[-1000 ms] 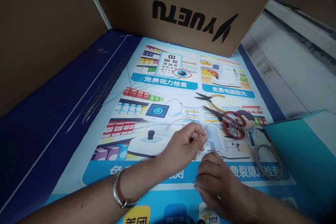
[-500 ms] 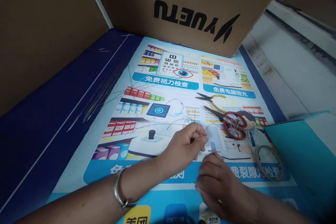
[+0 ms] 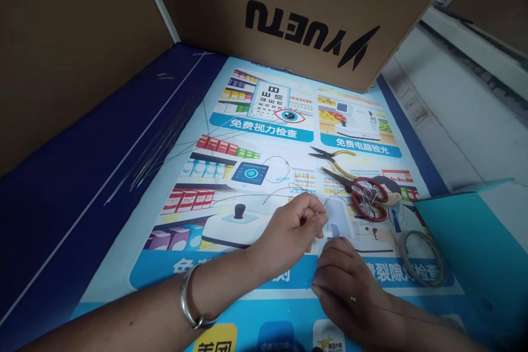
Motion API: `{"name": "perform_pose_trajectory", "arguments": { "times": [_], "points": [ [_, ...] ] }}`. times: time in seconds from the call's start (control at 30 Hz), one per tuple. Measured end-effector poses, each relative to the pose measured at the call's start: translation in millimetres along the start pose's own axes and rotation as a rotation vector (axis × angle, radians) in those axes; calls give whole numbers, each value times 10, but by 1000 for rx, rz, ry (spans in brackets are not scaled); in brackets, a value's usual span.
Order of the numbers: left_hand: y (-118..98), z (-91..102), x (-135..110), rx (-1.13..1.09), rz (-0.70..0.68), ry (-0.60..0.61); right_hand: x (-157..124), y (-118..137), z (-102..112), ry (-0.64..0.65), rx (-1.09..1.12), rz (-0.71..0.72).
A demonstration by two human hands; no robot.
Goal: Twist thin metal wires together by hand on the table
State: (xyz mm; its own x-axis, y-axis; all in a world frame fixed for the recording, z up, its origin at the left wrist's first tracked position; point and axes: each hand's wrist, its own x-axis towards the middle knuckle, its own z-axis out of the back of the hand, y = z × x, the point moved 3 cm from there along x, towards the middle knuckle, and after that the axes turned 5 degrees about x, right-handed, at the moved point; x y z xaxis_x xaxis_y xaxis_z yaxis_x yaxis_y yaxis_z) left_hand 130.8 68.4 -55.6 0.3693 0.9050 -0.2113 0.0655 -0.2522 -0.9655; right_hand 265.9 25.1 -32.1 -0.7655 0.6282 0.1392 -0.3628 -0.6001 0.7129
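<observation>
My left hand [image 3: 291,228], with a silver bangle on its wrist, pinches a thin wire [image 3: 264,196] that curves away over the printed poster [image 3: 264,137]. My right hand [image 3: 350,286] is closed just below and to the right of it, fingers pressed together on the same fine wire. Both hands rest low over the poster near its front. Red-handled scissors [image 3: 367,195] and yellow-handled pliers [image 3: 334,157] lie just beyond my hands.
A bundle of straight thin wires [image 3: 157,143] lies on the dark blue surface at left. A roll of clear tape [image 3: 423,258] sits at right beside a teal folder [image 3: 470,242]. Cardboard boxes [image 3: 305,11] stand at the back and left.
Both hands stay almost still on the wire. My right hand has shifted slightly down and right; the view has tilted a little.
</observation>
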Motion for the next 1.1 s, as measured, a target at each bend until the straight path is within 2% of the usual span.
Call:
{"name": "perform_pose_trajectory", "arguments": {
  "times": [1.1],
  "points": [
    [1,9,31,29,10,21,-29,-13,-45,54,-53,24]
  ]
}}
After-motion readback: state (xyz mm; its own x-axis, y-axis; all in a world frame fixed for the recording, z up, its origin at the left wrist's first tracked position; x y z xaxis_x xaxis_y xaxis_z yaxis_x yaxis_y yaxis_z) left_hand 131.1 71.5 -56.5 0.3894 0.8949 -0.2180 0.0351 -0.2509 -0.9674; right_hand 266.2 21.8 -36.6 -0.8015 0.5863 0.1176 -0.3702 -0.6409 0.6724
